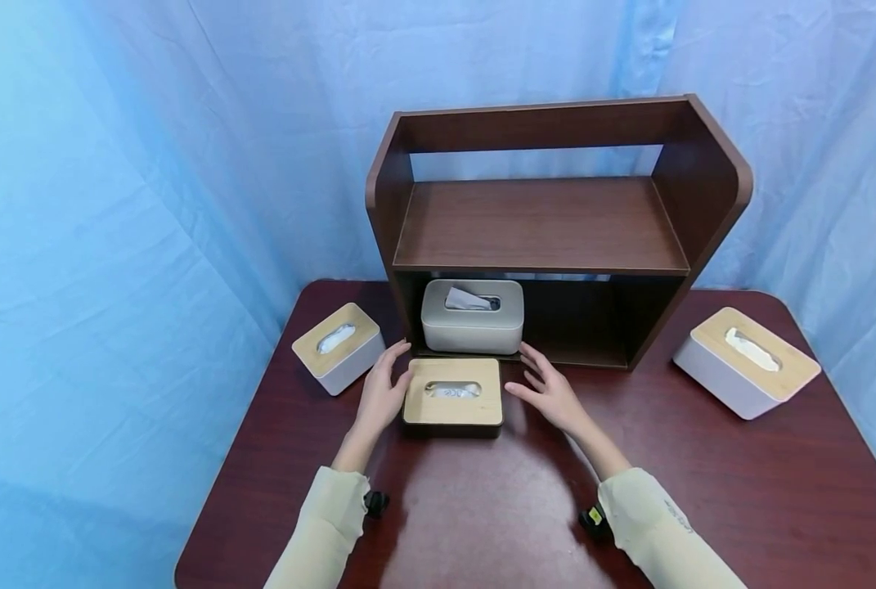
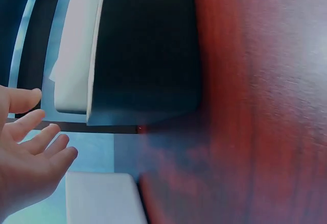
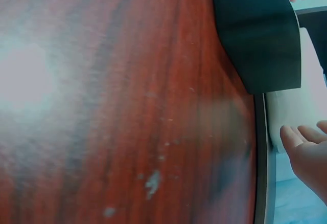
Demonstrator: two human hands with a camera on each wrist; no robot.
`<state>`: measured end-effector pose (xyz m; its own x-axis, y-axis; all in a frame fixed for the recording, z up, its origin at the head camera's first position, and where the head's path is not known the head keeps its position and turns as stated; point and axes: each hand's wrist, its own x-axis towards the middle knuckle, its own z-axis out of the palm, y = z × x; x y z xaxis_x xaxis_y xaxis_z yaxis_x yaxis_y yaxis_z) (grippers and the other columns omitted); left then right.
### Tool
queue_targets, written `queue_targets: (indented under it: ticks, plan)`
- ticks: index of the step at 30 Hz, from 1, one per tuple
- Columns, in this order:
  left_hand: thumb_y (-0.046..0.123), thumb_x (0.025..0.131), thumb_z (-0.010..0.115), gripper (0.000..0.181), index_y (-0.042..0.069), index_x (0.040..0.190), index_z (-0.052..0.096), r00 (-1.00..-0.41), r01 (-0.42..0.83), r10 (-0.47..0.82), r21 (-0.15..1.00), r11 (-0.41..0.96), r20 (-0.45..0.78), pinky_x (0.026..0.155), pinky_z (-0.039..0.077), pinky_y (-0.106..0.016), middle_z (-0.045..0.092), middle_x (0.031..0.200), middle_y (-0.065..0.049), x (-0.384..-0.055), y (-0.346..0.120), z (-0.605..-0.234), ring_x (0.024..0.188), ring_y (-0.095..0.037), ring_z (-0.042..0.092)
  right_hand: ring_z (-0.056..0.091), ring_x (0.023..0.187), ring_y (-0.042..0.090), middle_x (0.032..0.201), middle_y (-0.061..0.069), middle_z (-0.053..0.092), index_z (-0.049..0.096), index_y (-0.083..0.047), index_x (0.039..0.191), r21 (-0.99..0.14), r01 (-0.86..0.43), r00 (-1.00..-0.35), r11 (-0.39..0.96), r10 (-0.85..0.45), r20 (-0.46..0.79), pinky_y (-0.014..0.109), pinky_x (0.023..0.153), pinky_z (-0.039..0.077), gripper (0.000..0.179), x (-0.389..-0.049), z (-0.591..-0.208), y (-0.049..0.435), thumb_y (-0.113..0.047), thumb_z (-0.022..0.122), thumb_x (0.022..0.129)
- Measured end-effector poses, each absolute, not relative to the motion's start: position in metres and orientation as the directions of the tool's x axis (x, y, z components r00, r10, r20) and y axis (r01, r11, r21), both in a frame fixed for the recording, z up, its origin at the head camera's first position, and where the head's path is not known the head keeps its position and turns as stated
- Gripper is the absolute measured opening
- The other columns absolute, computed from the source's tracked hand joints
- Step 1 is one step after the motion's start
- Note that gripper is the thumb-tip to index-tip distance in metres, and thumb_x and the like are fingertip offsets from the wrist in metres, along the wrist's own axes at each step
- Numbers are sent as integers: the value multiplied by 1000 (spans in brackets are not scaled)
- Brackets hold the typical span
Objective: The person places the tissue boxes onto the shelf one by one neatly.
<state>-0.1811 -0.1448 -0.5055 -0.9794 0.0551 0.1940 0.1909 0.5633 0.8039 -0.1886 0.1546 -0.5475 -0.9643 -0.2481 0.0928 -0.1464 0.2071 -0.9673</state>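
Observation:
A black tissue box with a light wooden lid (image 1: pixel 455 409) lies on the table in front of the shelf. My left hand (image 1: pixel 383 394) is at its left side, fingers parted and slightly bent. On the other side, a little off the box, is my right hand (image 1: pixel 551 397), thumb and fingers spread. Neither hand grips anything. Just behind, a grey tissue box (image 1: pixel 473 331) with tissue in its slot stands in the shelf's lower left. The left wrist view has the black box's dark side (image 2: pixel 148 50) beyond the left fingers (image 2: pixel 38 142); in the right wrist view the right fingers (image 3: pixel 294 137) overlap the grey box (image 3: pixel 288 109).
A dark brown two-tier shelf (image 1: pixel 541 225) stands at the table's back edge. White tissue boxes with wooden lids sit on the table (image 1: pixel 526 523) at left (image 1: pixel 342 348) and right (image 1: pixel 750 360). Blue curtains (image 1: pixel 261 123) hang behind.

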Motion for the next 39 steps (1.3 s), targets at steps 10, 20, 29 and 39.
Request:
queue_targets:
  ticks: [10,20,29,39]
  plan:
    - [5,98,59,51,-2,146,43,-997,80,19,904,420,79,113,42,-52,46,150,-23,-163,-149,-519,140,-40,45,31,145,48,158,29,30,28,7,152,-962,-186,-943,201,-311,117,56,115,35,79,-179,-557,151,-5,73,88]
    - [15,96,65,59,-3,147,41,-999,37,36,921,387,24,110,45,-53,45,151,-24,-151,-148,-531,138,-41,47,32,145,47,159,28,31,29,4,153,-970,-172,-928,174,-358,100,55,114,36,81,-171,-564,146,-6,75,87]
    - [21,84,80,82,-1,150,36,-998,12,55,918,396,-10,108,46,-54,45,149,-27,-140,-146,-539,136,-42,49,33,143,52,159,31,27,27,3,154,-964,-174,-919,202,-384,85,57,112,38,83,-165,-565,141,-7,75,87]
    - [21,81,83,92,0,154,31,-997,-2,73,893,450,-39,103,49,-57,42,151,-27,-136,-149,-545,135,-43,49,32,142,53,159,31,26,25,2,155,-969,-156,-920,192,-386,72,60,111,38,89,-162,-566,139,-5,78,84]
